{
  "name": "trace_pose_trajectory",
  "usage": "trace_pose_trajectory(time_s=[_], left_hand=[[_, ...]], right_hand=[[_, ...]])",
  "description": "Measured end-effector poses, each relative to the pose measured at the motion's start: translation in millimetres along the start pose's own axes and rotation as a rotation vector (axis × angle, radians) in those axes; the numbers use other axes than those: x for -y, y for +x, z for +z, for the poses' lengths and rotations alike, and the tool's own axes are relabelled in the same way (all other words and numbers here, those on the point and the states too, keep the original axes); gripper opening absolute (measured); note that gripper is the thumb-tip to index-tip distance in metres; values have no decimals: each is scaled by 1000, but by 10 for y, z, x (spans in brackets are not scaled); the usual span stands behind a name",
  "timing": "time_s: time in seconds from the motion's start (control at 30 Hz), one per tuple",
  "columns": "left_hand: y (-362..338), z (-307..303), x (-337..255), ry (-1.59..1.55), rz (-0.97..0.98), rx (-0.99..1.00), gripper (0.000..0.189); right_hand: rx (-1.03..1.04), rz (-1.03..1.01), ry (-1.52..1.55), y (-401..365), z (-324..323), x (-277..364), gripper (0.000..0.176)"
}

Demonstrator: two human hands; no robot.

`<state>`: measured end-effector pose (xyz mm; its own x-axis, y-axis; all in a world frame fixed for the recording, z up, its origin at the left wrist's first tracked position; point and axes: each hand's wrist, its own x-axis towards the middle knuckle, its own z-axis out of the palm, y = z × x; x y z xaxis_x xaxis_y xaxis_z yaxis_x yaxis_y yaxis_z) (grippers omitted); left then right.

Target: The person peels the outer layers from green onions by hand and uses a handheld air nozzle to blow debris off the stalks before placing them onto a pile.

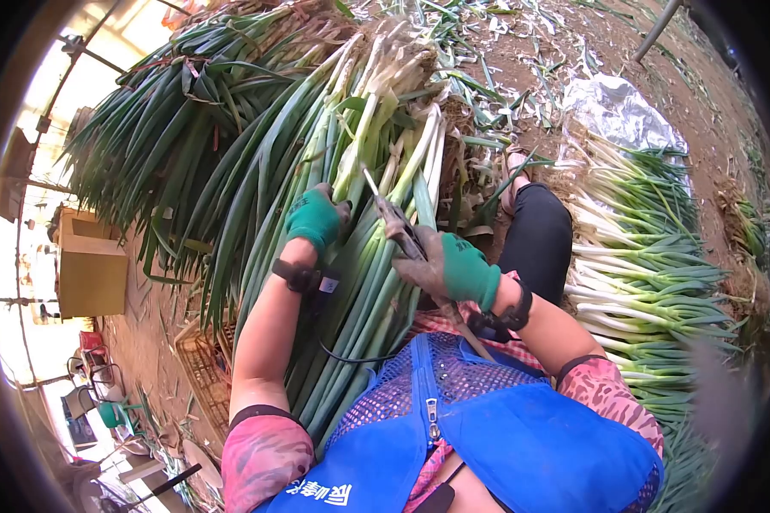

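Note:
My left hand (315,219), in a green glove with dirty fingertips, is closed on a green onion (357,152) at the front of a big pile. The onion's root end points away from me, and my fingers partly hide the stalk. In my right hand (453,263), also gloved in green, is what looks like an air blow gun (409,243). Its thin nozzle points up and left, close to the onion stalks, and a hose runs from it toward my lap. Long green leaves (351,342) lie under both hands and across my lap.
A tied bundle of green onions (188,94) lies at the far left. Clean white-stemmed onions (633,274) lie in a long row at right, beside silvery plastic sheeting (620,111). A plastic crate (204,376) and a cardboard box (92,272) stand left. Peelings litter the soil.

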<state>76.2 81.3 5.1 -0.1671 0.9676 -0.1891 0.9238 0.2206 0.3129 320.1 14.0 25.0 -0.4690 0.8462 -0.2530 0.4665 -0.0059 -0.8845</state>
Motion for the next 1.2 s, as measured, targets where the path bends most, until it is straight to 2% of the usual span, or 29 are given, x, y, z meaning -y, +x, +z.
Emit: trace_pose_trajectory(time_s=[0.03,0.13,0.23,0.33,0.37,0.47,0.6,0.63,0.73,0.77,0.87,0.93,1.0,1.03,1.1,1.13,1.17,1.2], left_hand=[[-10,-12,-15,-1,-7,20,41],[-58,-53,-47,-13,-18,51,43],[-99,-18,-27,13,18,2,45],[-65,45,4,34,-5,-6,43],[-43,98,31,27,-6,-30,43],[-17,201,33,65,28,0,40],[-72,228,-61,103,31,25,36],[-73,242,-56,101,25,17,35],[-89,284,-73,122,34,0,35],[-97,285,-79,132,41,-5,35],[-131,196,-109,62,10,-8,39],[-17,225,68,26,74,-102,42],[68,251,194,-205,32,-70,42],[52,204,156,-199,19,-2,42],[26,54,35,-185,-2,126,42],[19,56,25,-183,-1,126,43],[-6,74,28,-181,-2,127,43],[-39,91,25,-180,-4,127,43]], right_hand=[[-56,47,-37,164,86,-152,49],[-71,113,89,477,-68,-11,47],[-153,145,18,803,-11,-218,56],[11,149,164,576,-6,-206,48],[-54,55,66,393,27,-175,50],[73,98,-57,155,45,-36,57],[-48,159,-39,444,57,-194,56],[-23,209,11,530,-37,-102,64],[-149,237,-143,836,-6,-209,65],[-165,217,-123,820,-2,-203,56],[33,102,100,464,-78,-47,57],[-29,-72,-120,307,56,-229,50],[13,134,-74,212,44,-129,50],[-8,117,-41,310,103,-283,51],[-56,65,-20,468,-31,-171,52],[-78,37,-9,583,-117,-119,53],[-117,-11,-130,769,-145,-40,57],[-73,40,3,815,-264,-2,59]])
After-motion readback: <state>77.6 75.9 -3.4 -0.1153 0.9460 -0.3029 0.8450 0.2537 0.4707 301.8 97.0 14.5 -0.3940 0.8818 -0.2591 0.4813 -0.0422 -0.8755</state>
